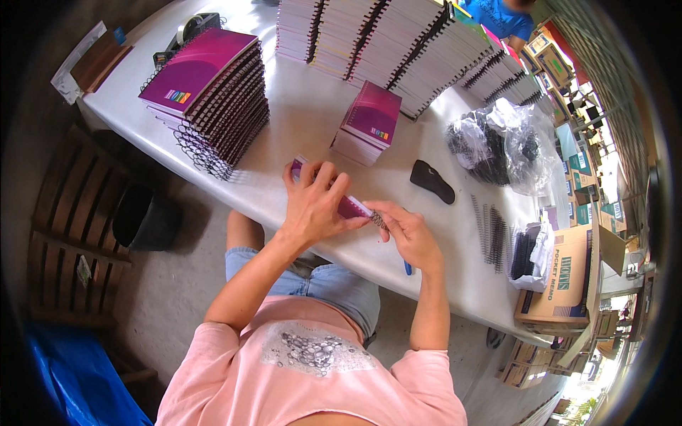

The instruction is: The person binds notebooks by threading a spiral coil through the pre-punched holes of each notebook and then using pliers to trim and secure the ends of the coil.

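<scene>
Near the table's front edge, my left hand point(312, 202) is closed over a small purple-covered notebook point(349, 208), its fingers wrapped across the cover. At the notebook's right end my right hand point(413, 238) pinches a dark spiral binding coil point(379, 221), which lies against the page edge. How far the coil runs through the holes is hidden by my fingers. Just beyond stands a short stack of purple notebooks point(373, 117) with no coils showing. Farther left rises a tall stack of coil-bound purple notebooks point(206, 71).
Loose black coils point(490, 238) lie at the right, near a black curved object point(432, 182), a clear plastic bag point(522, 145) of coils and a cardboard box point(565, 273). Large spiral-bound stacks point(387, 42) line the back. Another person point(501, 18) is beyond. A dark bin point(145, 220) stands left.
</scene>
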`<state>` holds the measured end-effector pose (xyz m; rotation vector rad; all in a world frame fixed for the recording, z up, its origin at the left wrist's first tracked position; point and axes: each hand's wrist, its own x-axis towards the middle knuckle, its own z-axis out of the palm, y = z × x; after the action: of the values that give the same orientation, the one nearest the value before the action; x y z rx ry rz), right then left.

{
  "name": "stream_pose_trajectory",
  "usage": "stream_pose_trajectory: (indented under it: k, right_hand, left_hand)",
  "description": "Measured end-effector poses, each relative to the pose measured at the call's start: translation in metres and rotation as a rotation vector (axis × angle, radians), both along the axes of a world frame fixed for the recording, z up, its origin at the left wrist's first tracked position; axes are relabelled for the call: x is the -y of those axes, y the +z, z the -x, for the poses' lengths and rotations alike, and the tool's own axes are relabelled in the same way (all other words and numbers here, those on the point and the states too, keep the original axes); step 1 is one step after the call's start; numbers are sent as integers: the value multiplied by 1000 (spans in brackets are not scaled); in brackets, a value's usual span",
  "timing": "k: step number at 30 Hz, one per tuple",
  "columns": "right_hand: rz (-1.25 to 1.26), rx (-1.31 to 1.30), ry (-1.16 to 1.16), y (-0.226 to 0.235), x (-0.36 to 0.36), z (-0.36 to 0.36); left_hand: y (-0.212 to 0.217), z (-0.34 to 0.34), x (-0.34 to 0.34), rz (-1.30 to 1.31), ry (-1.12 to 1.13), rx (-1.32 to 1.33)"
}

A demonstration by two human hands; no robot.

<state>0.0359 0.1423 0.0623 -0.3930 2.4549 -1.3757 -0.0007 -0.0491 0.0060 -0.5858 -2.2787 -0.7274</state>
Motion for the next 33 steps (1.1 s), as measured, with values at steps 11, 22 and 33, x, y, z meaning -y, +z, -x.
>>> stream_pose_trajectory:
  k: [11, 22, 33]
  right_hand:
    - [211, -269, -34, -22, 1, 4]
    - [-39, -590, -172, -18, 2, 1]
    - [294, -166, -287, -12, 3, -7]
  left_hand:
    - [7, -1, -2, 81, 34, 86]
    - [5, -2, -5, 101, 87, 154]
    - [-7, -7, 0, -6, -31, 19]
